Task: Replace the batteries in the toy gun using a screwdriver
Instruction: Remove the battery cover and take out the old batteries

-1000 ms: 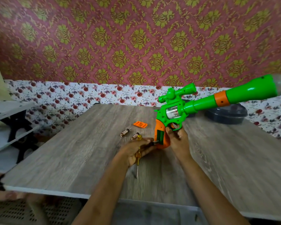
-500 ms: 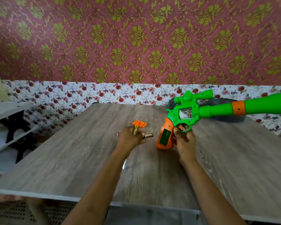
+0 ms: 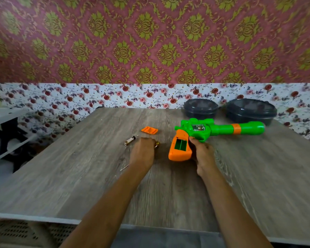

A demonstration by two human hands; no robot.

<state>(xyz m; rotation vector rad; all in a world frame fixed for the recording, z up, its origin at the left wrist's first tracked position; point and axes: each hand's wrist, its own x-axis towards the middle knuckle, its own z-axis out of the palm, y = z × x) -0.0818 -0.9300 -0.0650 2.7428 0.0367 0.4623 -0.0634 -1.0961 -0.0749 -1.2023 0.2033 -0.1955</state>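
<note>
Head view: grips the toy gun (image 3: 213, 129) by its orange handle with the right hand (image 3: 202, 154), flat on the table (image 3: 258, 176), battery bay open upward. Hides the left hand's (image 3: 142, 151) fingers above the screwdriver (image 3: 124, 168); cannot tell its grip. Shows one battery (image 3: 129, 140) and the orange cover (image 3: 149, 130) just beyond.

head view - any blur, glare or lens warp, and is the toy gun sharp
Head view: the wide-angle lens stretches the table and forearms toward the frame edges; light is soft and even, no hard glare; the left hand is slightly motion-smeared; the toy gun and its open battery compartment read clearly; the far corners go soft.
</note>
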